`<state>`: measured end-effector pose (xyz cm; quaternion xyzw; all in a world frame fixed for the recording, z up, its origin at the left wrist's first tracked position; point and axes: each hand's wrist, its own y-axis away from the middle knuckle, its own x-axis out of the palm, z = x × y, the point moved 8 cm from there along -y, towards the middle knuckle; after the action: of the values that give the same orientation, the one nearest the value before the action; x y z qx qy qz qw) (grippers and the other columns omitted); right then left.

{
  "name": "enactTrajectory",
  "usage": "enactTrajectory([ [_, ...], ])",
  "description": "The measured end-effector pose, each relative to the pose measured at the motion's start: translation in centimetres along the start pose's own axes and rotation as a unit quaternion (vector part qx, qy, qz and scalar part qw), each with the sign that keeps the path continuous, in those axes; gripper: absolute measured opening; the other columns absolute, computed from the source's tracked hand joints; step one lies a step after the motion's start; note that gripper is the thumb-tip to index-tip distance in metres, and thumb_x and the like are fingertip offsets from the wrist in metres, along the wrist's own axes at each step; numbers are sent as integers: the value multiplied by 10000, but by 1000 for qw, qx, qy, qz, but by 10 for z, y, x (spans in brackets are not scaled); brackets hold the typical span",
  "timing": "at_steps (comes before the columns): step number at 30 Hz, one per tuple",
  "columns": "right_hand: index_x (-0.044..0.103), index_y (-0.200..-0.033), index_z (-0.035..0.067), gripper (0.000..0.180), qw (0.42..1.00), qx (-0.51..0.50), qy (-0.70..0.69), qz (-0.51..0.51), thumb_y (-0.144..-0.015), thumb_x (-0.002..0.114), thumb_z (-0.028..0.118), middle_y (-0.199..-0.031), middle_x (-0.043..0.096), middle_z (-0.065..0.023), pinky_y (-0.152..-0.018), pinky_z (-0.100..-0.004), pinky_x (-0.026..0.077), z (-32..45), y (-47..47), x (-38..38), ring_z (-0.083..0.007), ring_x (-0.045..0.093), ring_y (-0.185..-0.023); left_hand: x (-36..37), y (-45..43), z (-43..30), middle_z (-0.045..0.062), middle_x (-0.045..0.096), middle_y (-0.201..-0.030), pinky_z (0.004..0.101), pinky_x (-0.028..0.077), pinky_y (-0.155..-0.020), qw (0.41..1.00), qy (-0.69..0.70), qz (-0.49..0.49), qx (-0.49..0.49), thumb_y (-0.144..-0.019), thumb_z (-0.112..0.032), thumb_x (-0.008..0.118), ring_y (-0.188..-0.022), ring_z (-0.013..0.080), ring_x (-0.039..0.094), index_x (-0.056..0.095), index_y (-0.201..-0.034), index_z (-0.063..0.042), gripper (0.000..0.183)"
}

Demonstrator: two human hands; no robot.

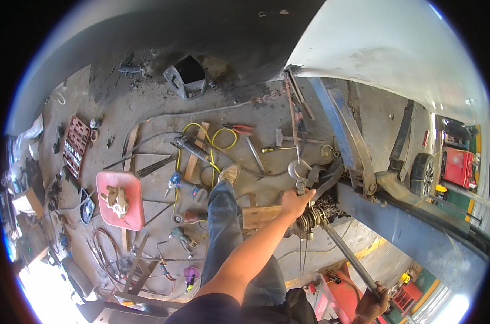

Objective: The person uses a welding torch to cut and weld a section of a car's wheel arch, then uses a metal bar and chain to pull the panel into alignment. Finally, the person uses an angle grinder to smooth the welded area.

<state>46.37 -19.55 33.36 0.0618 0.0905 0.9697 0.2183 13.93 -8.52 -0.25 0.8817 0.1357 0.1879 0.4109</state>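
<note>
My left hand (297,204) is closed around the shank below a large steel hook (298,172). Under that hand sits the round, ridged body of a hand winch or lever hoist (308,222), with thin cables (303,255) hanging beneath it. From the hoist a long metal lever bar (350,253) slants down to the lower right. My right hand (372,303) grips its far end. Above the hook, a rusty metal strip (291,109) hangs from the corner of a large pale body panel (374,36). A blue steel beam (399,231) runs just right of the hoist.
Tools lie on the floor: an angle grinder (192,148), a hammer (295,139), red-handled pliers (239,128), a blue drill (173,182), an open socket set (77,146). Gloves (116,201) rest on a red-topped stool (136,190). A yellow hose (224,146) loops near my foot.
</note>
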Motion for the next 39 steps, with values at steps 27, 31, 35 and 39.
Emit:
enactTrajectory([
  [27, 614, -832, 58, 181, 744, 231, -256, -573, -922, 508, 175, -867, 665, -84, -798, -480, 563, -281, 91, -210, -281, 649, -823, 3, -11, 9, 89, 755, -916, 302, 536, -785, 991, 125, 46, 15, -893, -206, 788, -837, 148, 691, 724, -910, 11, 228],
  [31, 676, -1050, 115, 210, 646, 388, -194, -628, -975, 482, 150, -931, 687, -47, -745, -377, 581, -416, 78, -254, -225, 652, -818, 7, -15, 8, 111, 748, -969, 344, 550, -881, 986, 130, 98, 20, -909, -175, 777, -933, 187, 706, 693, -988, -3, 207],
  [35, 656, -1158, 91, 236, 655, 503, -137, -547, -988, 493, 75, -947, 687, -50, -690, -373, 590, -497, 10, -234, -205, 653, -828, 11, -12, 3, 120, 744, -996, 368, 543, -926, 968, 178, 173, 41, -942, -165, 745, -989, 210, 702, 658, -1015, -21, 183],
  [39, 639, -1005, 67, 163, 735, 571, -74, -358, -991, 484, 119, -935, 694, -96, -621, -381, 567, -523, -74, -173, -232, 669, -745, 10, -11, 2, 80, 737, -977, 331, 539, -907, 948, 206, 242, 11, -955, -200, 745, -933, 165, 687, 674, -1017, -35, 190],
])
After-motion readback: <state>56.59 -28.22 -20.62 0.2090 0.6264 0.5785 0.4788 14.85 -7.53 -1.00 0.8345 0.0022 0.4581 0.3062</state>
